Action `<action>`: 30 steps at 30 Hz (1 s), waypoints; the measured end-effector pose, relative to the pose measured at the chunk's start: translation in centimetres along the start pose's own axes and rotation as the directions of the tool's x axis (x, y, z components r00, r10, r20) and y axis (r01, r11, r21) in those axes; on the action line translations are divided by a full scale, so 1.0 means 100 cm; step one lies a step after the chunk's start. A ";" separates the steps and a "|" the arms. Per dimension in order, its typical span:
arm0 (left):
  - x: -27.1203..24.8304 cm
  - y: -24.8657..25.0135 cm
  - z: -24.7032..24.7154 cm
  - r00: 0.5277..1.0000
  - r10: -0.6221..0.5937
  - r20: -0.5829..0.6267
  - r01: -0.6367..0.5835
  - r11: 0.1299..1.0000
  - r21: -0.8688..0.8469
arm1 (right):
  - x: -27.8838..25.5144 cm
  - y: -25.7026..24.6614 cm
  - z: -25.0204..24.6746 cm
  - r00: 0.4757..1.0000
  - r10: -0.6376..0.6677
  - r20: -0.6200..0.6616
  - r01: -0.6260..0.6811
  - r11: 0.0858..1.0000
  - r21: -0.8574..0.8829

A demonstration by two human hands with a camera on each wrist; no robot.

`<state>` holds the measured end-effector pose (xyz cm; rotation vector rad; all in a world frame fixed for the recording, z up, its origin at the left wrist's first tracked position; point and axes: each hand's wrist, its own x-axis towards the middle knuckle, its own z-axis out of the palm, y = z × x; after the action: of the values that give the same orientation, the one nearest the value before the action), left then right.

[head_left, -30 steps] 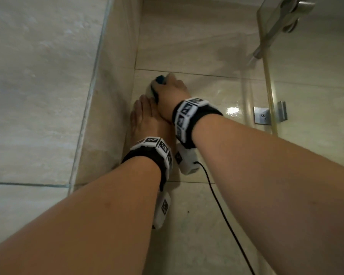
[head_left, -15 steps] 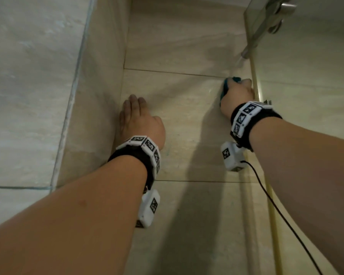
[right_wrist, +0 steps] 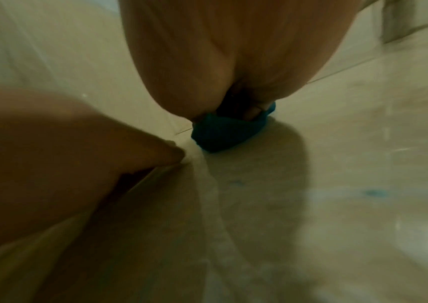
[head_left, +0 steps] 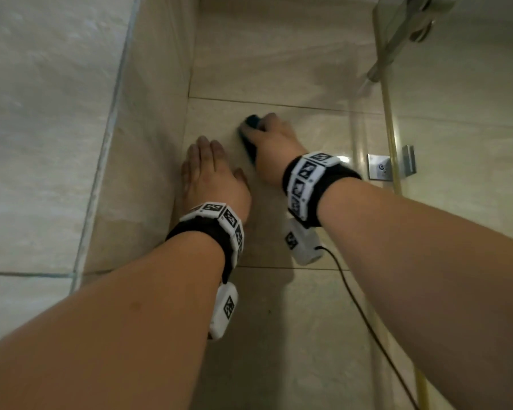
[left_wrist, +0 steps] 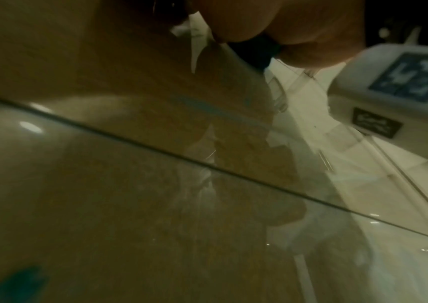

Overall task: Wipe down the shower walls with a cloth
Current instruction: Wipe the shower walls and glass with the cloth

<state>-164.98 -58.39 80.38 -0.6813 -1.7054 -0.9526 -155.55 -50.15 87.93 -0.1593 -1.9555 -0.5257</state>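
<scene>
A small dark teal cloth (head_left: 250,134) is bunched under my right hand (head_left: 271,146), which grips it and presses it against the beige tiled shower wall (head_left: 279,69). The right wrist view shows the cloth (right_wrist: 223,133) wadded below my curled fingers, touching the tile. My left hand (head_left: 211,173) lies flat on the same wall, fingers straight and together, just left of the cloth and close to the inside corner. The left wrist view is dim and shows mostly glossy tile (left_wrist: 104,205) with a grout line.
A side wall (head_left: 148,143) meets the wiped wall at the corner on the left. A glass panel edge (head_left: 390,128) with a metal bracket (head_left: 381,167) stands on the right, a metal handle (head_left: 403,34) above it. A black cable (head_left: 356,306) hangs from my right wrist.
My right hand has swept the cloth leftward from beside the glass edge back to near my left hand. My left hand stays flat on the wall.
</scene>
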 end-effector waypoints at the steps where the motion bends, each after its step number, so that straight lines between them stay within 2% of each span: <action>1: 0.002 -0.001 0.001 1.000 0.000 0.008 0.000 1.000 -0.003 | 0.001 -0.008 0.002 0.999 -0.031 0.012 0.032 0.999 -0.014; 4: 0.004 -0.004 0.001 1.000 0.003 0.013 -0.003 1.000 0.015 | 0.001 -0.008 0.003 0.999 -0.049 -0.001 0.049 0.999 -0.019; 5: 0.004 -0.004 0.001 1.000 0.009 0.009 -0.009 1.000 0.026 | 0.000 -0.001 0.000 1.000 -0.015 -0.025 0.015 1.000 -0.009; 7: 0.003 -0.004 0.001 1.000 0.010 0.017 -0.011 0.999 0.041 | -0.004 0.022 -0.007 0.986 0.152 -0.073 -0.152 0.988 0.014; 10: 0.004 -0.003 -0.003 0.998 -0.003 0.057 0.000 0.999 0.043 | -0.021 0.070 -0.020 0.902 0.407 -0.141 -0.402 0.913 0.061; 14: 0.006 0.001 -0.009 0.992 -0.033 0.121 0.028 0.999 0.036 | -0.033 0.095 -0.022 0.833 0.524 -0.177 -0.496 0.850 0.177; 19: 0.004 0.026 -0.044 0.958 -0.100 0.269 0.097 0.995 0.024 | -0.031 0.087 -0.023 0.834 0.531 -0.148 -0.511 0.845 0.157; 23: -0.002 0.049 -0.085 0.969 0.037 0.245 -0.042 0.999 0.017 | -0.033 0.083 -0.025 0.858 0.507 -0.088 -0.496 0.860 0.118; 27: -0.011 0.059 -0.122 0.963 0.131 0.237 -0.147 0.988 0.052 | -0.022 0.057 -0.019 0.914 0.404 -0.036 -0.398 0.911 0.111; 30: -0.018 0.060 -0.146 0.956 0.212 0.203 -0.222 0.975 0.029 | -0.013 0.026 -0.015 0.944 0.331 0.011 -0.328 0.929 0.170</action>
<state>-152.30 -67.66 82.66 -0.9344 -1.7786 -0.7021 -152.84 -48.28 88.03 -0.3664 -1.8949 -0.1372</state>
